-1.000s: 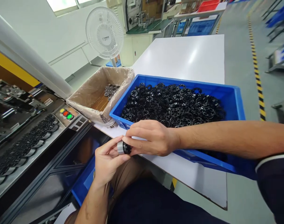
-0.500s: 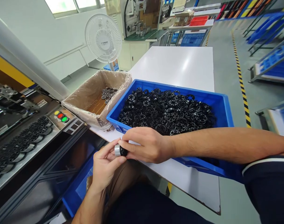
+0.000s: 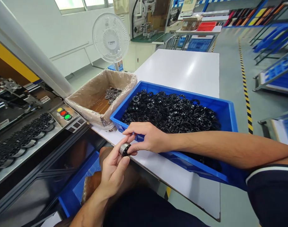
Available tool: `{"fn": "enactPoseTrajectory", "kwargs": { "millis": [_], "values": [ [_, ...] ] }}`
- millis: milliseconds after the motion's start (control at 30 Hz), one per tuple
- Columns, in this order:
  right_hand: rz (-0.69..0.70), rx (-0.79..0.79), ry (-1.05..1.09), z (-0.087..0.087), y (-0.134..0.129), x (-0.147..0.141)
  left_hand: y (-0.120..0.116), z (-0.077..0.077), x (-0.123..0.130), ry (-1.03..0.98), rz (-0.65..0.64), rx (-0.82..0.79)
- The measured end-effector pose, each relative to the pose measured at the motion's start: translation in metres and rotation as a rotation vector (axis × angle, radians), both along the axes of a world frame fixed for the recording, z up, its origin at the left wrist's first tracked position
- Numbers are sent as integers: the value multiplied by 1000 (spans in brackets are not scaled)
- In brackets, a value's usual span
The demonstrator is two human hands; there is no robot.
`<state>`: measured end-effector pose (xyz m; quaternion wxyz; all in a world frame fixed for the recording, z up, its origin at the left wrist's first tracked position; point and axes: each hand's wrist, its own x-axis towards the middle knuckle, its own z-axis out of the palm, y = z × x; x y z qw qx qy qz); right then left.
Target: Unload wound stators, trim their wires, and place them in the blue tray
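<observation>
A short silver-and-black cylinder is between my two hands, over the near edge of the white table. My left hand holds its silver side, palm up, with the thumb below it. The fingers of my right hand close on its black end from the right. Just behind my right hand, a blue bin holds many black, spoked round parts. Left of the bin, a plastic-lined carton contains a small heap of similar rings.
At the left, a machine with yellow, red and green buttons has rows of black and silver parts on its ledge. A white fan stands behind the carton. Below the table edge, another blue bin is partly visible.
The cylinder has tilted, and its black end now faces more towards me. My right hand's fingers have shifted around that end. The view has moved slightly.
</observation>
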<state>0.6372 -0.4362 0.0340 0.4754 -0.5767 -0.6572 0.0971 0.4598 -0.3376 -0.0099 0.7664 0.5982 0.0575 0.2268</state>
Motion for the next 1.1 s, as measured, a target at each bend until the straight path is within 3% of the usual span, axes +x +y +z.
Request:
{"fn": "enactPoseTrajectory", "kwargs": {
  "millis": [100,167,233,300,400,467,567,633,733,800,867,967,1100],
  "values": [
    [45,-173,32,8,4,18,3,2,2,12,12,133],
    [-157,-333,-67,11,9,42,11,6,4,38,52,235],
    [-461,-484,-252,6,16,69,22,10,7,78,130,269],
    [-579,-587,-365,-7,21,89,33,11,9,129,191,218],
    [-556,-661,-417,-30,25,100,40,11,11,147,247,182],
    [-546,-688,-452,-38,24,100,40,11,11,115,291,280],
    [-547,-699,-507,-33,21,99,38,11,6,52,337,509],
    [-565,-641,-544,-20,18,95,39,13,2,14,342,584],
    [-510,-312,-507,1,11,71,42,15,-3,5,318,571],
    [-358,-49,-415,12,5,44,42,17,-4,12,280,530],
    [-184,98,-345,18,-3,15,39,19,-3,-4,211,447],
    [-45,177,-294,19,-10,-14,29,23,2,-48,95,234],
    [-73,238,-288,14,-14,-20,16,26,9,-57,13,-2]
  ]
}}
